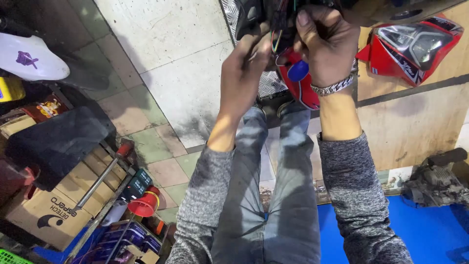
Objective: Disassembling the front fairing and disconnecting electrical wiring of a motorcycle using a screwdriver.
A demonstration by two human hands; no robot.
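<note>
Both hands work at a bundle of coloured wires (277, 36): the left hand (244, 68) pinches them, the right hand (325, 41) clenches around them above a red fairing panel (303, 88)

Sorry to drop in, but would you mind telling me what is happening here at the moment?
A person in grey sleeves and jeans is working with both hands raised on a bundle of coloured wires against a dark part at the top of the view. The left hand pinches the wires, and the right hand, with a metal bracelet on its wrist, grips the dark part just above a blue cap. A red headlight cover lies on the boards to the right, and a screwdriver rests on a cardboard box at the left.
</note>
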